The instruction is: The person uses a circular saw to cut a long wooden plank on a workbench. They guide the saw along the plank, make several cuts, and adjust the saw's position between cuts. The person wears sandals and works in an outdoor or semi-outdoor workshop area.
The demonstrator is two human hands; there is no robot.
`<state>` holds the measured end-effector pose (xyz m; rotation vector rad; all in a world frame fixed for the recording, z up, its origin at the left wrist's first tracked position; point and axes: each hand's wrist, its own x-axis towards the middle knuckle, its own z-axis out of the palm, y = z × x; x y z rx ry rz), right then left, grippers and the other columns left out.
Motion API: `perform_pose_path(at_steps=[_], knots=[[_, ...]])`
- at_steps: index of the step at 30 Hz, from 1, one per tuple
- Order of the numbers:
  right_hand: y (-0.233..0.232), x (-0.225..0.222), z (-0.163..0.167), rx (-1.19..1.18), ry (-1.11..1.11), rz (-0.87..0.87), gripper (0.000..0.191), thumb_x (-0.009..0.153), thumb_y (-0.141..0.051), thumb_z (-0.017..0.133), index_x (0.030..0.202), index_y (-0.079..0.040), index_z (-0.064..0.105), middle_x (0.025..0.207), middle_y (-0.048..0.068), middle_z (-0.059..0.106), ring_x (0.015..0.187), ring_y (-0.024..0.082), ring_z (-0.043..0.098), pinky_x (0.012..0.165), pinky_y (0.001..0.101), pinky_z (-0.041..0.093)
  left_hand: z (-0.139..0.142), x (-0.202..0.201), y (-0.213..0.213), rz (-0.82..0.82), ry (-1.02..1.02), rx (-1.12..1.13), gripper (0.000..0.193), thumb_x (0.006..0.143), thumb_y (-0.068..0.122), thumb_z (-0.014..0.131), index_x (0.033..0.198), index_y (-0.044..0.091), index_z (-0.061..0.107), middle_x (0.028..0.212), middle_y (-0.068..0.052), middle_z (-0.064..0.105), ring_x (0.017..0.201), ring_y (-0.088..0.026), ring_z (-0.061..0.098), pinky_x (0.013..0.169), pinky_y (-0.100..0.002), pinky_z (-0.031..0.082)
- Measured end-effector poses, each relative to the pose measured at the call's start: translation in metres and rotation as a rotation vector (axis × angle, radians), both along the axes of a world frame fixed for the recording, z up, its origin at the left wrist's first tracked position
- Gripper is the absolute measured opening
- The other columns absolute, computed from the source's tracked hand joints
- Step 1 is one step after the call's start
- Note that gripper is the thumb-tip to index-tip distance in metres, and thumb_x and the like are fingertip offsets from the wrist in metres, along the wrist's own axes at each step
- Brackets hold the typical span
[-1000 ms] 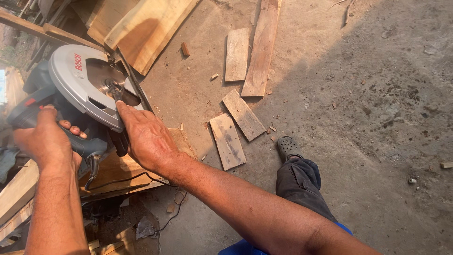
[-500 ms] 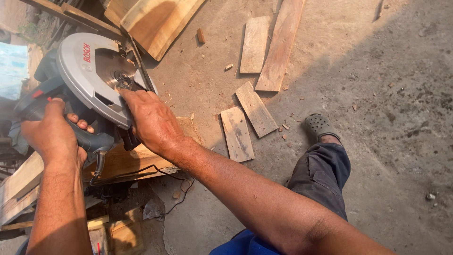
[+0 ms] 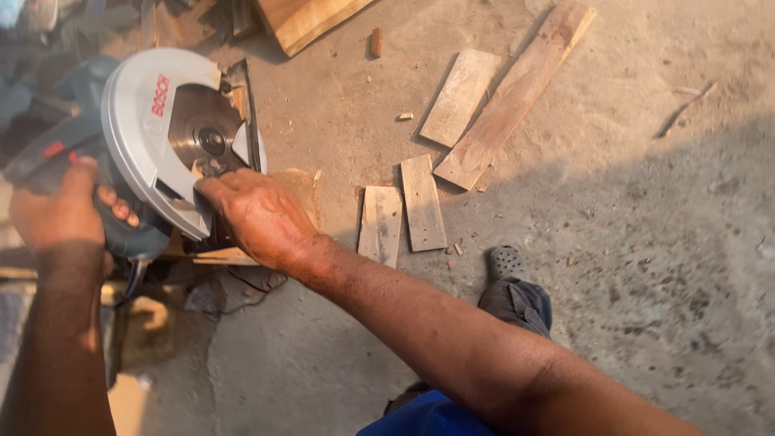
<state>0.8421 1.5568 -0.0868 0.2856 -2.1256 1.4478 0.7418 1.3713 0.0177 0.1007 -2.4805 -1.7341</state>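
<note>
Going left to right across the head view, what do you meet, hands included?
Left hand on the saw handle → circular saw → right hand at the blade guard → two short boards → long plank → bare concrete floor.

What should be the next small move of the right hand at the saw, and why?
Probably draw the right hand back from the blade. Its fingertips lie at the open edge of the guard of the circular saw, close to the bare blade, while only the left hand grips the handle.

A short red printed label (image 3: 159,95) runs slantwise on the pale grey blade guard (image 3: 133,121); no packages, signs or screens.
</note>
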Motion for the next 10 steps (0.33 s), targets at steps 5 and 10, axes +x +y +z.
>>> perform_pose_path(at_steps=[5, 10], knots=[[0.025, -0.033, -0.009, 0.206, 0.037, 0.198, 0.023, 0.092, -0.006, 0.066, 0.114, -0.014, 0.070, 0.103, 0.010, 0.074, 0.100, 0.027, 0.070, 0.091, 0.0417, 0.057, -0.003, 0.011, 0.005, -0.117, 0.108, -0.036, 0.020, 0.116, 0.009, 0.063, 0.123, -0.003, 0.049, 0.075, -0.010, 0.055, 0.057, -0.020, 0.056, 0.055, -0.039, 0.051], [0.052, -0.065, -0.004, 0.353, 0.384, 0.273, 0.024, 0.089, -0.022, 0.080, 0.111, -0.014, 0.074, 0.109, 0.012, 0.075, 0.106, 0.031, 0.070, 0.094, 0.0459, 0.056, 0.011, 0.057, 0.010, 0.061, 0.088, -0.410, 0.030, 0.110, 0.028, 0.065, 0.096, 0.003, 0.057, 0.073, -0.001, 0.057, 0.058, -0.011, 0.056, 0.049, -0.032, 0.044]])
